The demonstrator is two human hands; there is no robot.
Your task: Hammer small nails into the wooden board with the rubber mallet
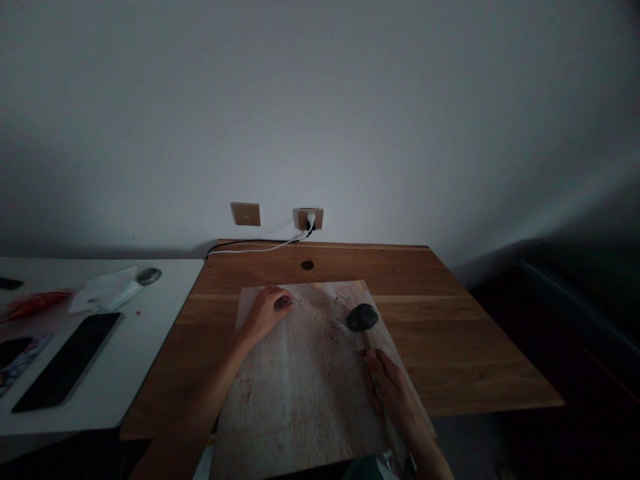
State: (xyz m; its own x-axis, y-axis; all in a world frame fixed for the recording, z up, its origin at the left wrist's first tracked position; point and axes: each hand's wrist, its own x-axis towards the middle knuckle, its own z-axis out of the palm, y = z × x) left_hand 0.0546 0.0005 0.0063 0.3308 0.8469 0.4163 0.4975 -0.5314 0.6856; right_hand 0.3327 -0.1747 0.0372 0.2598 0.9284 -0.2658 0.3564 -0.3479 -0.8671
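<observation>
My right hand (393, 387) is wrapped round the handle of a mallet (363, 318); its dark, rounded head is over the right part of a board (295, 393). The board is pale and worn, with reddish-brown stains. Near its far edge, on the left, my left hand (267, 313) is closed, fingers curled, with a small nail (298, 301) at the fingertips. Several more nails are about the far part of the board, among them a nail (333, 328) just left of the mallet head. Dim light hides whether each stands or lies.
The board rests on a wooden desk (465, 360) against the wall. Cables run to a wall socket (311, 219). On the white table (145, 360) at left are a black phone-like slab (70, 360), white paper (105, 290), a tape roll (149, 275) and a red packet (37, 303).
</observation>
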